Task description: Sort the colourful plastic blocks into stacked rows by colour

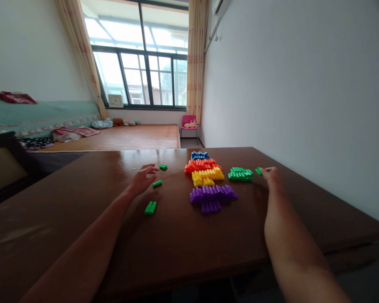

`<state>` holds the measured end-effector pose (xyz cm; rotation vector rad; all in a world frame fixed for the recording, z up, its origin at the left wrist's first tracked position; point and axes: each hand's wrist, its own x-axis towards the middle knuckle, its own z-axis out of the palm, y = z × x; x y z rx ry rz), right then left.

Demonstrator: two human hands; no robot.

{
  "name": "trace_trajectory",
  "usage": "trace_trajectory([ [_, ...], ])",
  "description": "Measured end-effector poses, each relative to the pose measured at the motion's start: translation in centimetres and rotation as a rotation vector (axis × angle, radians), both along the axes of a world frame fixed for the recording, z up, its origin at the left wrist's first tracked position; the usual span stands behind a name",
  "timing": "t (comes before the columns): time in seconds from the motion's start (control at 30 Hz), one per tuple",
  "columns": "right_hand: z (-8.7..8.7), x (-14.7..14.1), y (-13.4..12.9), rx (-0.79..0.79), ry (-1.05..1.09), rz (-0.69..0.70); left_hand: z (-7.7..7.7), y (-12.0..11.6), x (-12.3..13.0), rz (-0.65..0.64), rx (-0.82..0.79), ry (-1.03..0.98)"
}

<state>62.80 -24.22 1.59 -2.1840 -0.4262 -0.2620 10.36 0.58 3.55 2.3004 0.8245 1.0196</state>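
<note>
My left hand (143, 179) hovers with its fingers apart and nothing in them, beside a few loose green tube-shaped pieces. A green pair (163, 167) lies just past the fingertips, a single green piece (157, 183) sits below them, and another green pair (150, 208) lies nearer me. At the right, my right hand (270, 173) pinches a small green piece (258, 171) between closed fingers. Left of that hand lies a cluster of green pieces (240, 174). In the middle are groups of similar purple pieces (213, 194), yellow pieces (207, 176), orange-red pieces (202, 165) and blue pieces (199, 155).
Everything lies on a dark brown glossy table (183, 252), whose right edge runs close to a white wall (297, 92). Beyond stand a bed (139, 136) and a pink chair (188, 122) beneath a large window. A dark cabinet (6, 168) is at the left.
</note>
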Motion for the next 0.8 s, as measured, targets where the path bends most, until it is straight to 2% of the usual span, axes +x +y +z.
trace_trajectory([
  [0.1, -0.8, -0.3, -0.2, -0.112, -0.027, 0.089, -0.9, 1.8, -1.1, 0.045, 0.017, 0.010],
  [0.2, -0.9, -1.6, 0.1, -0.050, -0.162, 0.177, -2.3, 2.9, -1.9, 0.079, 0.006, 0.058],
  [0.27, -1.0, -1.8, 0.2, -0.043, -0.177, 0.196, -3.3, 3.4, -2.3, 0.119, -0.011, 0.111],
  [0.37, -1.6, -1.4, 0.3, -0.123, -0.141, 0.125, -4.2, 4.1, -2.4, 0.253, -0.037, 0.209],
  [0.43, -1.9, -1.2, 0.9, -0.143, -0.191, 0.036, -4.1, 4.8, -2.0, 0.346, -0.061, 0.288],
  [0.5, -1.9, -1.5, 1.7, -0.081, -0.317, 0.002, -3.5, 5.7, -0.9, 0.377, -0.034, 0.407],
  [0.57, -1.4, -2.3, 2.4, 0.009, -0.457, 0.045, -2.6, 6.7, 0.7, 0.357, 0.023, 0.444],
  [0.67, -0.3, -3.8, 3.1, 0.081, -0.575, 0.124, -1.7, 7.9, 3.9, 0.227, 0.156, 0.499],
  [0.8, 0.5, -4.9, 3.6, 0.086, -0.611, 0.163, -2.0, 8.9, 6.8, 0.103, 0.145, 0.635],
])
